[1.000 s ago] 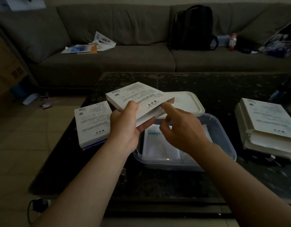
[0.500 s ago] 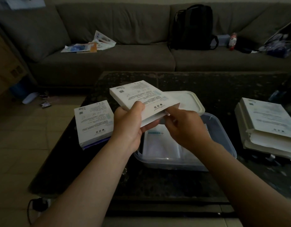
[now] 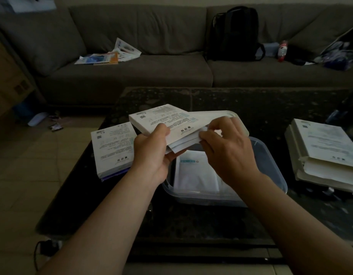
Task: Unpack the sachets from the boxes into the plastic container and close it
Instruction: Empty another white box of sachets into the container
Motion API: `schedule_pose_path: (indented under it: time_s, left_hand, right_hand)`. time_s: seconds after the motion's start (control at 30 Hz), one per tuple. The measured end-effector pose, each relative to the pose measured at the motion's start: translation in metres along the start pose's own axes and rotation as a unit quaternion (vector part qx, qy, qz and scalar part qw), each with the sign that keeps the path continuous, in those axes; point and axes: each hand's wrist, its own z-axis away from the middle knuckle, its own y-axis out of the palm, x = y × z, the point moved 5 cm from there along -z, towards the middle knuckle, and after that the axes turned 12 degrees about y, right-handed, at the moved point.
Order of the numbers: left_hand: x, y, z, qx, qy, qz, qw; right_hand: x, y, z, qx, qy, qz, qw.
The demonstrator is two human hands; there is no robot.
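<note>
I see the left hand [image 3: 151, 155] gripping a flat white cardboard box [image 3: 161, 120] just above the clear plastic container [image 3: 271, 165] on the dark table [image 3: 211, 221] — the right hand [image 3: 229, 153] pinches the box's open end. White sachets [image 3: 195, 173] lie inside the container.

My left grip [image 3: 151, 153] holds a flat white printed box [image 3: 163, 122], tilted, with its open end toward my right grip [image 3: 229, 153], which pinches the white sachets [image 3: 183, 144] poking out. Just below both grips I see the clear plastic container [image 3: 271, 165], open, with loose sachets [image 3: 195, 175] flat inside. Its lid [image 3: 239, 126] lies just beyond my right grip. A second box [image 3: 114, 147] lies flat left of my left grip.
</note>
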Motion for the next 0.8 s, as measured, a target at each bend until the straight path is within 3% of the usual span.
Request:
schedule_pose_path:
  time_s: [0.1,0.33,0.5,0.8]
  left_hand:
    - [0.0,0.001,0.003,0.006,-0.008,0.005,1.0]
    - [-0.002,0.0,0.0,-0.006,-0.028,0.019,0.999]
    - [-0.003,-0.001,-0.004,-0.005,-0.015,0.043,0.999]
    - [0.005,0.0,-0.005,0.004,0.024,-0.01,1.0]
  right_hand:
    - [0.003,0.001,0.0,0.022,-0.024,-0.023,0.999]
    - [0.005,-0.006,-0.003,0.03,0.018,-0.094,0.995]
    - [-0.019,-0.015,-0.007,0.009,0.166,-0.171,0.971]
    - [-0.065,-0.035,-0.012,-0.056,0.32,-0.253,0.911]
